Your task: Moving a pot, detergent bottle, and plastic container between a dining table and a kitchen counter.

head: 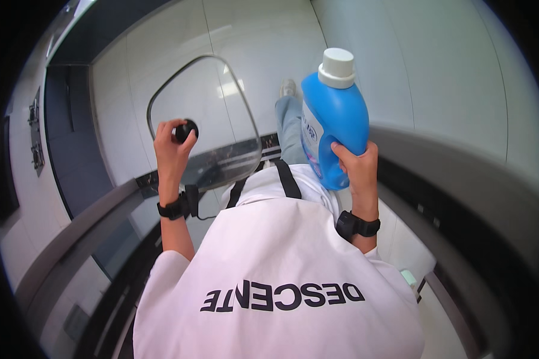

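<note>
My left hand grips the round black knob of a glass pan lid. The lid is a rounded square with a metal rim, and the floor shows through it. In my right hand is a blue plastic detergent bottle, held by its moulded handle. A white screw cap sits on the bottle, which stands nearly upright with a slight tilt. Its printed label faces left. Lid and bottle are apart, both held in front of my body above the floor.
Pale tiled floor spreads ahead, with one of my shoes on it. A dark door frame crosses at left, and a dark stone threshold strip runs across the floor. A gas cooktop lies at far left, above dark cabinets.
</note>
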`<act>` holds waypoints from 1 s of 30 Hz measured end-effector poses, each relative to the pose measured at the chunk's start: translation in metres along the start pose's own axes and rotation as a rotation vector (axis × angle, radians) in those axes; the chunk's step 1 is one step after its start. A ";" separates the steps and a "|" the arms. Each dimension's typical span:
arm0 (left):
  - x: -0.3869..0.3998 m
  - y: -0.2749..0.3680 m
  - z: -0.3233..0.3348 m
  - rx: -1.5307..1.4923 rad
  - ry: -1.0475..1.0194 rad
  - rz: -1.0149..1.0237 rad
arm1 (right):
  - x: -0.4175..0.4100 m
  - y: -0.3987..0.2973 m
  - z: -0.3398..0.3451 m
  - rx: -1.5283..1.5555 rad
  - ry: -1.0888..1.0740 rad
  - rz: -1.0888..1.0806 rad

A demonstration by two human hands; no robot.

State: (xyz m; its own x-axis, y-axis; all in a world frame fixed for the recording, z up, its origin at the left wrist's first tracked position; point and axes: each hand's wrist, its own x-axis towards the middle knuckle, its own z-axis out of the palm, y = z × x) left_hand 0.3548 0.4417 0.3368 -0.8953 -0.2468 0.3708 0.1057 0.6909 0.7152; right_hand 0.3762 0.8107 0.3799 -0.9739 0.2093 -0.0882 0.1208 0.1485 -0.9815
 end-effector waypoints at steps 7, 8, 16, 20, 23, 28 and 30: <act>0.028 -0.009 -0.006 0.149 -0.087 -0.144 | 0.100 -0.022 0.000 -0.149 -0.023 0.155; 0.034 -0.013 -0.007 0.190 -0.084 -0.187 | 0.115 -0.022 0.006 -0.141 -0.018 0.171; 0.040 -0.046 0.053 0.099 -0.162 -0.294 | 0.214 0.037 -0.020 -0.346 0.043 0.086; 0.066 -0.042 0.112 0.070 -0.173 -0.365 | 0.278 0.082 -0.052 -0.353 -0.003 0.237; 0.123 -0.025 0.152 0.058 -0.189 -0.369 | 0.313 0.095 -0.065 -0.276 0.043 0.160; 0.236 -0.025 0.197 0.098 -0.249 -0.275 | 0.356 0.083 -0.056 -0.474 -0.022 0.148; 0.287 -0.012 0.222 0.185 -0.271 -0.210 | 0.381 0.071 -0.062 -0.544 -0.053 0.156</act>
State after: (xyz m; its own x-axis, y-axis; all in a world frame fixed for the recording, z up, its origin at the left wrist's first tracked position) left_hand 0.0003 0.5129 0.3034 -0.9736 -0.2246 0.0398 -0.1498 0.7614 0.6308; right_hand 0.0255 0.9607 0.2868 -0.9431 0.2220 -0.2475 0.3322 0.5994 -0.7282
